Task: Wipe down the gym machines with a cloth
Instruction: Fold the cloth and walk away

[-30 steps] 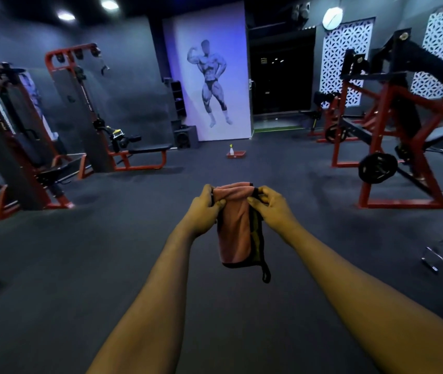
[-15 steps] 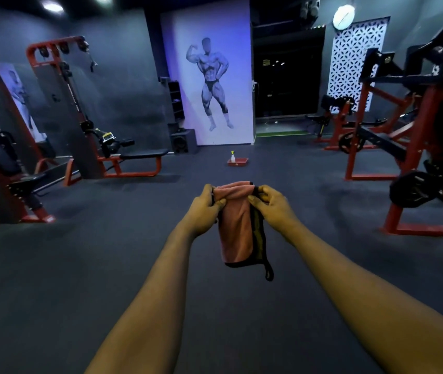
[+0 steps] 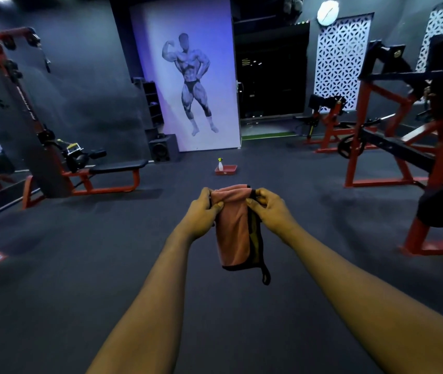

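My left hand [image 3: 201,209] and right hand [image 3: 269,209] pinch the folded pink cloth [image 3: 232,228] over dark rubber flooring [image 3: 107,265]; red steel-framed machines [image 3: 409,147] line both sides.

We stretch both bare arms forward, left hand [image 3: 200,210] and right hand [image 3: 270,209] close together, each pinching the cloth [image 3: 232,233] top.
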